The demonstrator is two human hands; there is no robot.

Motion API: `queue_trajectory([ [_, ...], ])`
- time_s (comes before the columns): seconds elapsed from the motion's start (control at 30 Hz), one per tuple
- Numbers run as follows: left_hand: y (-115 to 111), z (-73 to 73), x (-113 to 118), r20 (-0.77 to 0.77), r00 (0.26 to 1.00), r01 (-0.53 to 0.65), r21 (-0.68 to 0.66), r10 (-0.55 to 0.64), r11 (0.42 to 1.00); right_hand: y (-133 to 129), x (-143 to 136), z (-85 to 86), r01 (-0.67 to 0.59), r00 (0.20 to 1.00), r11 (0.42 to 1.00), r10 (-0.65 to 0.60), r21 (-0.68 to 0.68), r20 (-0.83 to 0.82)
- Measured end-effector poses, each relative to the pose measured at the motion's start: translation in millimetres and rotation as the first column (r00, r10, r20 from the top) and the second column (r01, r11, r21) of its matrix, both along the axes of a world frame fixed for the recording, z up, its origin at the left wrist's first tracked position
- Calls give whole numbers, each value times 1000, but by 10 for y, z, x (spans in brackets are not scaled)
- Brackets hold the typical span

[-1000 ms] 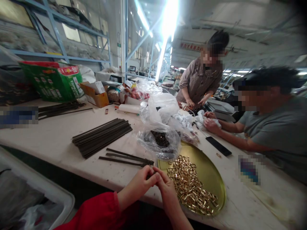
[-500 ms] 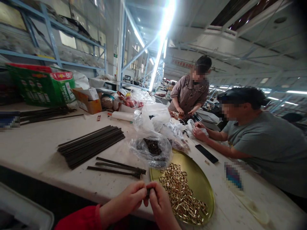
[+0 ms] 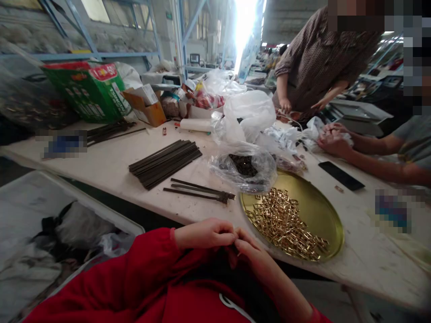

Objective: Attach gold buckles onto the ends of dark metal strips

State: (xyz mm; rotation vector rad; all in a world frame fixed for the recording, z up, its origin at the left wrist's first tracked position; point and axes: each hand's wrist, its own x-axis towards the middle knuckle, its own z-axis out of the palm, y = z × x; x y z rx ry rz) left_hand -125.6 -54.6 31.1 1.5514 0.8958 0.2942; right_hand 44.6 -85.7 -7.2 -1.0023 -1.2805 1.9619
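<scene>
My left hand (image 3: 210,233) and my right hand (image 3: 251,251) meet at the table's front edge, fingertips pinched together. What they hold between them is too small and hidden to name. Just beyond them lie a few dark strips (image 3: 195,189) with a metal buckle at one end. A larger stack of dark strips (image 3: 164,163) is farther left. To the right, a round gold tray (image 3: 313,202) bears a heap of gold metal buckles (image 3: 286,224). Behind the tray's left edge, an open clear bag (image 3: 218,168) contains small dark pieces (image 3: 244,165).
A white bin (image 3: 134,226) with cloth and plastic stands at the lower left. A phone (image 3: 341,176) lies right of the tray. Two people work across the table, one in a checked top (image 3: 306,58). A green package (image 3: 90,92) and an orange box (image 3: 151,112) stand behind.
The view has tilted down and swung left, showing more of the red sleeves and the white bin. My hands are now nearer my body, still together.
</scene>
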Motion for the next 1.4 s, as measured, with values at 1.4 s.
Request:
queue_trajectory([
  [1.4, -129, -178, -32, -82, 995, -76, -223, 59, 972, -226, 112, -270, 8, 873, 868, -249, 497, 420],
])
